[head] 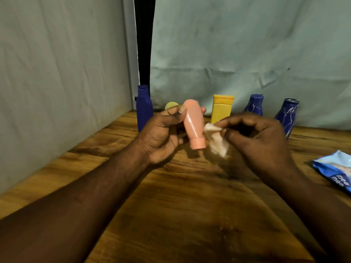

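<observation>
My left hand (161, 133) grips a pink plastic bottle (193, 124) above the wooden table (190, 196), cap end pointing down toward me. My right hand (260, 137) pinches a crumpled whitish wipe (216, 141) just right of the bottle, close to its cap. Both forearms reach in from the lower corners.
Along the back stand a tall blue bottle (144, 109), a yellow bottle (222, 109) and two more blue bottles (254, 105) (286, 116). A round yellowish lid (171, 105) peeks out behind my left hand. A blue wipes packet (336, 171) lies at the right edge. Cloth backdrops close off left and back.
</observation>
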